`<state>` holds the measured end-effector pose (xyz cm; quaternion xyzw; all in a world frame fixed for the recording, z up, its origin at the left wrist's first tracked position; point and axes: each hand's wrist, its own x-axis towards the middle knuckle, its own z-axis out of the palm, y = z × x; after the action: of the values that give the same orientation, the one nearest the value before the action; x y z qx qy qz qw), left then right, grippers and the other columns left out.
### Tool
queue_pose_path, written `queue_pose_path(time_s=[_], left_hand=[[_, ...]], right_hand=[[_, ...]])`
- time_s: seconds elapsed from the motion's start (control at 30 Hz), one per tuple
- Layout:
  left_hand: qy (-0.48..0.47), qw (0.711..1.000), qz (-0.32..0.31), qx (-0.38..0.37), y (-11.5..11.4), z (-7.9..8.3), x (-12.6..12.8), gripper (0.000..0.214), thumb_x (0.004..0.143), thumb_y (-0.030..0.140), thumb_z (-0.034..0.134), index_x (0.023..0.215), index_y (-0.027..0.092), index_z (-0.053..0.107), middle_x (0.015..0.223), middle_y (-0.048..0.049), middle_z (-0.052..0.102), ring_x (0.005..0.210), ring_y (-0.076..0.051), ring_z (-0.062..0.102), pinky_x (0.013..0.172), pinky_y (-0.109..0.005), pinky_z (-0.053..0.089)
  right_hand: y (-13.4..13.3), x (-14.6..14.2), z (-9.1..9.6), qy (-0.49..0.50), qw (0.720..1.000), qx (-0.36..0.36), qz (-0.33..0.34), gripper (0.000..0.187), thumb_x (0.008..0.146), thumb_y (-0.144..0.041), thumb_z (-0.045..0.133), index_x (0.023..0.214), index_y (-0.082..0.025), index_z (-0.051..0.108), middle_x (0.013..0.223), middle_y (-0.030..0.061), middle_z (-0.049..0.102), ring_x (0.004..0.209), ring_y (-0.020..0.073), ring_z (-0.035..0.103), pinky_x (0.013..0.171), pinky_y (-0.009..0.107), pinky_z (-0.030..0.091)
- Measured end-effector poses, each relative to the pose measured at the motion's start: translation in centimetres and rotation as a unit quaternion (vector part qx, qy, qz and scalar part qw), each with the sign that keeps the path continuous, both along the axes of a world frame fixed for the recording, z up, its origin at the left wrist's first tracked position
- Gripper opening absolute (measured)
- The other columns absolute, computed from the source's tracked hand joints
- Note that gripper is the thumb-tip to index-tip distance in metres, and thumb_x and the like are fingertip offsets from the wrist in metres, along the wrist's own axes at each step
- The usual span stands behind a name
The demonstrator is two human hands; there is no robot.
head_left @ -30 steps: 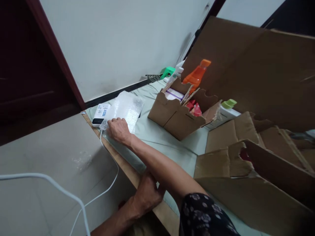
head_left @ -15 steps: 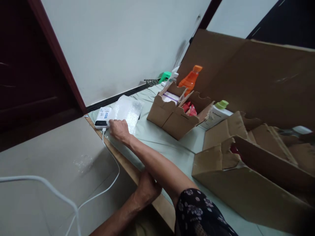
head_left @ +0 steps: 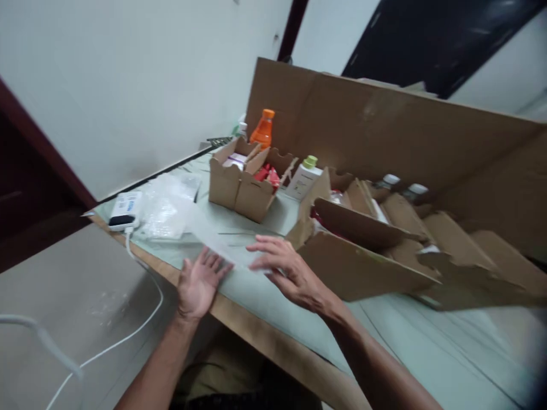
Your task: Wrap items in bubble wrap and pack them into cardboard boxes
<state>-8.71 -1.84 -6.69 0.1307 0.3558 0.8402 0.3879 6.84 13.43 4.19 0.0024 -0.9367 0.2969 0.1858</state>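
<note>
left hand [head_left: 199, 283]: open, palm up, fingers spread, at the near table edge, fingertips meeting the near left edge of the clear plastic sheet [head_left: 231, 250]; nothing gripped.
right hand [head_left: 285, 271]: open, palm down, fingers spread over the sheet's right end; no closed grip visible.
clear plastic sheet: flat on the green-covered table [head_left: 384, 330], between both hands, blurred.
bubble wrap [head_left: 164, 208]: far left of the sheet, just beside a white power bank [head_left: 123, 209] with a white cable [head_left: 127, 238] hanging off the edge.
torn cardboard box [head_left: 363, 267]: just right of the right hand.
small cardboard box [head_left: 239, 185]: farther back, orange bottle [head_left: 262, 130] behind it.
</note>
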Motion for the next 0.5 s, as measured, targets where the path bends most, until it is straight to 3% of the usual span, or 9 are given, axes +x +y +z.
queue_pose_path(time_s=[0.1,0.2,0.27,0.4,0.5], left_hand=[[-0.071,0.997,-0.022,-0.037,0.4,1.1,0.9,0.066,0.071,0.077,0.069,0.108,0.023,0.063,0.115,-0.0114,0.070,0.113,-0.029,0.066,0.091,-0.044,0.058],[-0.046,0.989,-0.011,-0.140,1.6,1.6,2.9,0.053,0.062,0.042,0.090,0.100,0.022,0.059,0.095,-0.0023,0.070,0.090,-0.019,0.069,0.078,-0.032,0.057],[0.004,0.985,-0.013,-0.172,2.3,1.6,4.7,0.058,0.058,0.031,0.091,0.106,0.021,0.058,0.085,0.0017,0.069,0.080,-0.016,0.067,0.076,-0.030,0.056],[0.168,0.957,-0.030,-0.235,2.8,1.2,7.6,0.066,0.065,0.038,0.083,0.121,0.016,0.056,0.077,0.0015,0.068,0.074,-0.018,0.067,0.078,-0.035,0.056],[0.288,0.912,0.049,-0.290,2.4,0.9,8.1,0.061,0.070,0.037,0.078,0.124,0.016,0.059,0.084,0.0010,0.065,0.082,-0.018,0.065,0.086,-0.034,0.053]], right_hand=[[0.1,9.3,-1.6,-0.088,0.994,0.010,-0.065,0.040,0.089,-0.003,0.051,0.102,-0.028,0.079,0.146,0.0054,0.063,0.147,0.0279,0.045,0.114,0.059,0.041],[0.0,16.0,-2.7,-0.117,0.984,-0.001,-0.137,0.048,0.082,0.001,0.048,0.097,-0.029,0.081,0.151,0.0039,0.059,0.149,0.0294,0.043,0.114,0.062,0.040],[0.2,19.3,-3.3,-0.104,0.979,-0.009,-0.172,0.047,0.080,0.001,0.048,0.093,-0.029,0.082,0.151,0.0034,0.058,0.149,0.0292,0.043,0.116,0.062,0.040],[1.3,24.4,-5.0,-0.091,0.966,0.007,-0.240,0.049,0.079,0.000,0.047,0.094,-0.029,0.083,0.149,0.0044,0.060,0.148,0.0307,0.045,0.114,0.064,0.041],[2.2,28.0,-6.0,-0.092,0.944,0.037,-0.314,0.051,0.079,-0.001,0.046,0.100,-0.030,0.082,0.147,0.0072,0.063,0.145,0.0327,0.049,0.111,0.065,0.044]])
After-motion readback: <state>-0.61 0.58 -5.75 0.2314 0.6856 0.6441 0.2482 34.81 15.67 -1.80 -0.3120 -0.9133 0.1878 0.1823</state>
